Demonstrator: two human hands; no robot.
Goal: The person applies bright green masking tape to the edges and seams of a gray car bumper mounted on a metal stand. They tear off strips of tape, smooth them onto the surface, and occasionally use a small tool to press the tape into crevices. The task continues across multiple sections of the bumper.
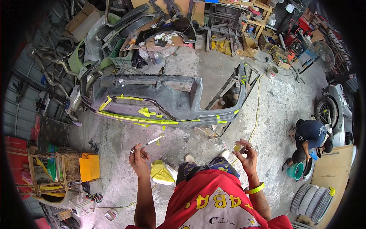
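Note:
My left hand is closed around a slim tool with a pale far end and a dark part near the fingers; its exact kind is too small to tell. Between the fingers and thumb of my right hand sits a small roll of yellow tape. Beyond both hands, a grey and black car bumper is held above the floor on a metal stand. Strips of yellow-green masking tape run along its lower edge and around an opening, with several pieces on its right end. Neither hand touches the bumper.
A yellow hose crosses the floor on the right. A crouching person works beside a green bucket, with stacked tyres nearer. A yellow cloth lies by my feet. Exhaust pipes and a rusty frame crowd the left.

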